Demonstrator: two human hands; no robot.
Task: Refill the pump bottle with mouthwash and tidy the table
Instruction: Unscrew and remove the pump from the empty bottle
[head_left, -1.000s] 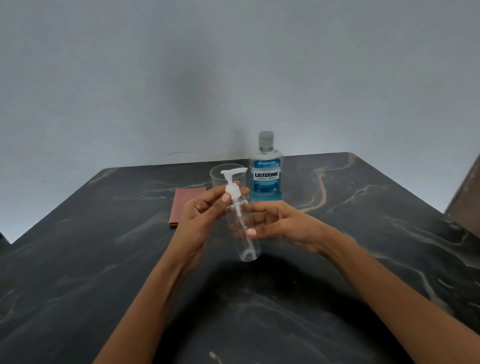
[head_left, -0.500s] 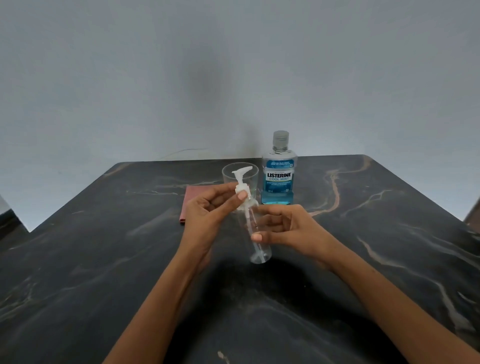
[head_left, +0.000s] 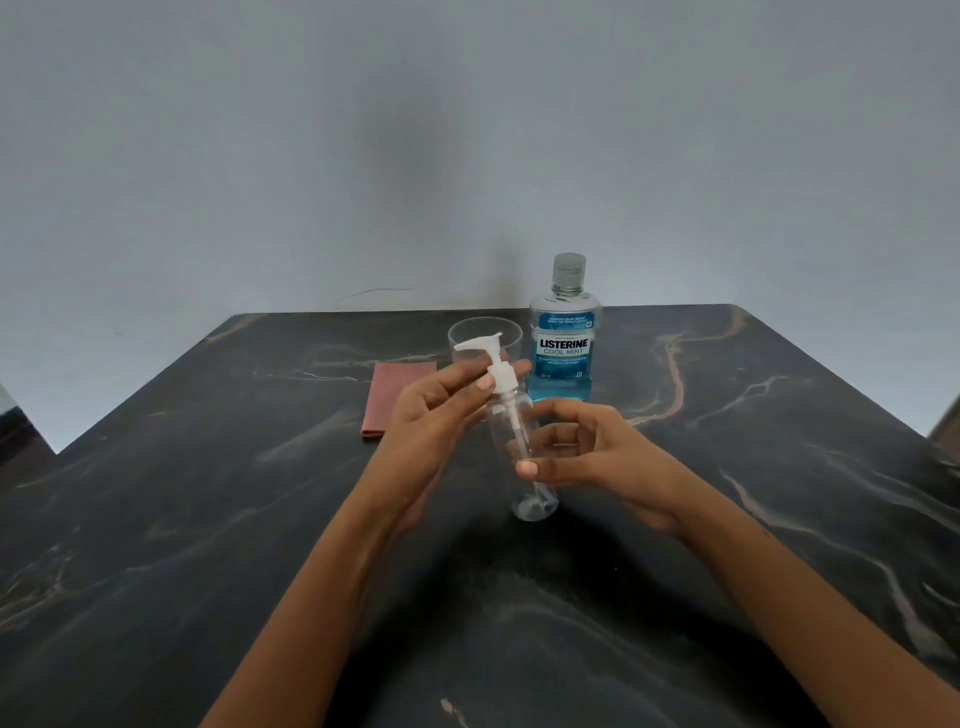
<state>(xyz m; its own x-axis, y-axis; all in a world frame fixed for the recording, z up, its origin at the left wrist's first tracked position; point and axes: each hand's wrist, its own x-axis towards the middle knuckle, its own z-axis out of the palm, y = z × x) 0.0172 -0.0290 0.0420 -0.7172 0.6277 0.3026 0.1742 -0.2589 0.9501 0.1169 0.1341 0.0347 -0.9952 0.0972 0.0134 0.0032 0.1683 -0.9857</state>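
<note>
A plain domestic room, most likely a home: a dark marble-patterned table with tan veins (head_left: 727, 467) stands against a bare grey-blue painted wall (head_left: 260, 156), carrying household toiletries such as a blue Listerine mouthwash bottle (head_left: 563, 343).

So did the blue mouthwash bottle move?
No. The blue mouthwash bottle stands right of the clear plastic cup, near the dark table's far edge, as before; only the camera shifted.

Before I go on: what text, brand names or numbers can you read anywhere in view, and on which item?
"LISTERINE" on the label of the mouthwash bottle.
"COOL MINT" just below it on the same label.
The small print above and below those words is too small to read.
The pump bottle, clear cup and folded cloth show no text.
</note>
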